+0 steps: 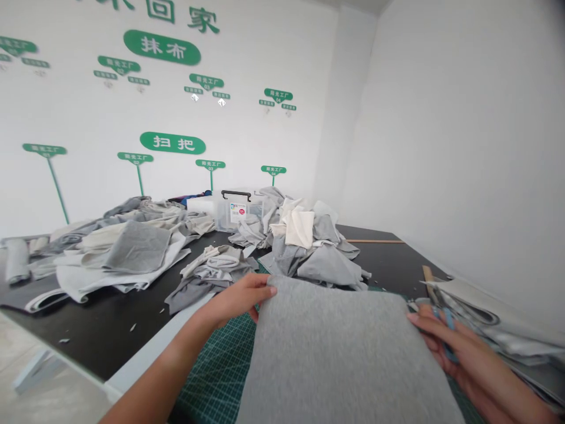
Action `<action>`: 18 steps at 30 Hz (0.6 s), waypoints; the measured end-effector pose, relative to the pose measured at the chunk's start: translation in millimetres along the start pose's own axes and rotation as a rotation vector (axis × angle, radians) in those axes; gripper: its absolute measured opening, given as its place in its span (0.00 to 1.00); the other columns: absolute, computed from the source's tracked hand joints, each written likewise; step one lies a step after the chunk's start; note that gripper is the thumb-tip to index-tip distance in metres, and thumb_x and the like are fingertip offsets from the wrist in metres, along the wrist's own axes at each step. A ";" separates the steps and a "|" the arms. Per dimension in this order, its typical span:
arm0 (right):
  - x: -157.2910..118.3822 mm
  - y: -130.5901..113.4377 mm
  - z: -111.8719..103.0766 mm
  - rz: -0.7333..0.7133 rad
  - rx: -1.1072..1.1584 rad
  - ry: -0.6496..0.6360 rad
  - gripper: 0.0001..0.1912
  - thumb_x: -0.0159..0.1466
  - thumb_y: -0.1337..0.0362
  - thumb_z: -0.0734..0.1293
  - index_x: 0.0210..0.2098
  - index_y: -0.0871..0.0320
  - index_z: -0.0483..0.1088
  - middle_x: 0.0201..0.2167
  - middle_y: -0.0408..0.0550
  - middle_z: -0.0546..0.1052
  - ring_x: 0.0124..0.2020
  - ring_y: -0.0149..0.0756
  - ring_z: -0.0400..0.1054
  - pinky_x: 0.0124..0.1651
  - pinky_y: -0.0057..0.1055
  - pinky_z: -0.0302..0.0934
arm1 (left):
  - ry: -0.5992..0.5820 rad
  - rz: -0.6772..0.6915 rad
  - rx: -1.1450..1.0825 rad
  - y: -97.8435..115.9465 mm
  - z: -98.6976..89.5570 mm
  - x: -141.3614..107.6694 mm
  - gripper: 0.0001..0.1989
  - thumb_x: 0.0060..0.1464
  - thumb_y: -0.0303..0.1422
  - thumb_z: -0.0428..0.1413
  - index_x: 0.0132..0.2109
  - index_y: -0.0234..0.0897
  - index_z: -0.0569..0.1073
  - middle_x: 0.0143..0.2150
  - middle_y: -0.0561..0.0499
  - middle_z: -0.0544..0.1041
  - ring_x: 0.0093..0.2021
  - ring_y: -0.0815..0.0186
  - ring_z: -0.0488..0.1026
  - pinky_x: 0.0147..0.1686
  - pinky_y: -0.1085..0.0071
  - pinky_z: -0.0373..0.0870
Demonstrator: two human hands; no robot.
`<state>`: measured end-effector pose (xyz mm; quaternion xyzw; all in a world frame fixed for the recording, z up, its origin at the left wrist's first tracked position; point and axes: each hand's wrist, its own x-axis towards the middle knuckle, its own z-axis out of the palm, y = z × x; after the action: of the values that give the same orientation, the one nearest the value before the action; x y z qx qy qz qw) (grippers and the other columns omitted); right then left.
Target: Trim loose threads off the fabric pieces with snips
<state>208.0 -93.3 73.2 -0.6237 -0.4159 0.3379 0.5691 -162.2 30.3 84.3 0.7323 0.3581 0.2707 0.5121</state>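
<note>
A piece of grey cloth [344, 353] is stretched between both hands, its far edge raised off the table. My left hand [242, 297] pinches its far left corner between thumb and fingers. At the far right corner, my right hand [457, 347] grips the cloth with the thumb on top. Blue-handled scissors [450, 324] are hooked in the fingers of that same hand, and their blades are mostly hidden. Beneath the cloth lies a green cutting mat [220, 359] with grid lines.
Heaps of grey and white cloth lie on the left [136, 247] and at the back middle [324, 253], with a smaller pile [216, 268] between. A clear plastic box [225, 218] stands behind. Folded cloth [521, 330] lies at right by a wooden strip [427, 275].
</note>
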 end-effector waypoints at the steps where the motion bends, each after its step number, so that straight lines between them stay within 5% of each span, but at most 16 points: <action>1: 6.9 9.3 3.6 0.061 0.021 -0.027 0.21 0.51 0.53 0.75 0.29 0.54 0.60 0.21 0.40 0.68 0.20 0.28 0.63 0.20 0.24 0.58 | -0.019 -0.052 0.027 -10.7 3.4 7.2 0.17 0.57 0.44 0.53 0.44 0.36 0.74 0.38 0.47 0.73 0.38 0.61 0.73 0.27 0.72 0.73; 6: 41.1 55.0 10.9 0.260 0.080 -0.118 0.26 0.46 0.56 0.76 0.27 0.53 0.52 0.17 0.35 0.62 0.16 0.26 0.60 0.19 0.22 0.54 | -0.091 -0.221 0.253 -54.4 15.2 36.1 0.11 0.53 0.38 0.54 0.40 0.36 0.71 0.28 0.50 0.72 0.26 0.63 0.72 0.22 0.70 0.72; 11: 64.9 82.1 2.4 0.255 0.080 -0.101 0.27 0.46 0.59 0.75 0.27 0.53 0.50 0.16 0.32 0.57 0.15 0.23 0.53 0.18 0.20 0.46 | -0.089 -0.244 0.379 -68.8 21.2 57.1 0.08 0.54 0.37 0.52 0.36 0.36 0.70 0.28 0.47 0.73 0.28 0.58 0.74 0.25 0.66 0.72; 16: 67.0 78.6 7.1 0.201 -0.005 -0.128 0.24 0.51 0.55 0.72 0.27 0.53 0.50 0.19 0.35 0.59 0.19 0.26 0.55 0.21 0.22 0.53 | 0.347 0.033 0.839 -53.8 41.7 67.2 0.09 0.53 0.26 0.52 0.43 0.35 0.72 0.41 0.39 0.76 0.45 0.50 0.74 0.45 0.57 0.68; 18: 60.7 70.3 13.5 0.113 -0.043 -0.163 0.23 0.55 0.53 0.71 0.27 0.53 0.51 0.21 0.36 0.60 0.20 0.27 0.57 0.22 0.23 0.55 | 0.340 0.212 0.850 -41.0 56.7 73.4 0.12 0.55 0.26 0.51 0.47 0.35 0.71 0.45 0.39 0.76 0.49 0.51 0.72 0.50 0.57 0.65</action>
<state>231.2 -33.2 5.0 -0.6287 -0.4323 0.4098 0.4999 -85.3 66.6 29.1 0.8549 0.4392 0.2669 0.0707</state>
